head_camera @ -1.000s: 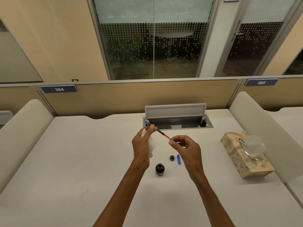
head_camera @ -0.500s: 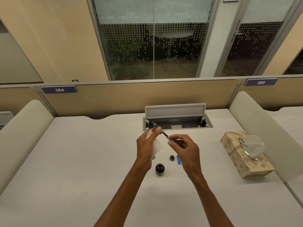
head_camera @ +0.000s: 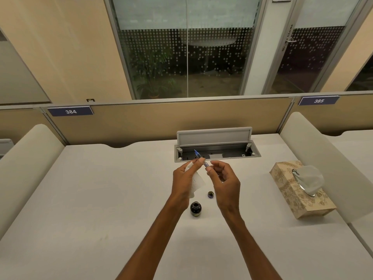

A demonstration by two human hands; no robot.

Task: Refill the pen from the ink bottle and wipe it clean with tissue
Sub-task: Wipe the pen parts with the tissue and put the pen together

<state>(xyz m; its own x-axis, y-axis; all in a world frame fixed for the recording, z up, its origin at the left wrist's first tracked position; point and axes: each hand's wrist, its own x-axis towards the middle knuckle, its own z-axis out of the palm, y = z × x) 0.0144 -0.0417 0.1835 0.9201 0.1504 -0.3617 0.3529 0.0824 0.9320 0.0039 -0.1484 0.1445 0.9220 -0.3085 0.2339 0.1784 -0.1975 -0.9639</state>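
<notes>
I hold a blue pen [head_camera: 201, 159] above the desk between both hands, its tip pointing up and away to the left. My left hand [head_camera: 184, 179] pinches the pen's front part and also holds a crumpled white tissue [head_camera: 196, 184] in its palm. My right hand [head_camera: 225, 183] grips the pen's rear end with its fingertips. The small dark ink bottle [head_camera: 195, 208] stands open on the desk below my hands. Its cap [head_camera: 210, 194] lies just beyond it to the right.
A patterned tissue box [head_camera: 296, 197] with a tissue sticking out sits at the right. An open cable tray [head_camera: 217, 153] with a raised lid is set into the white desk [head_camera: 101, 199] behind my hands. Padded dividers flank both sides.
My hands have come closer together along the pen. Its red middle section, visible a second ago, is now covered. The small blue piece on the desk is now hidden behind my right hand.
</notes>
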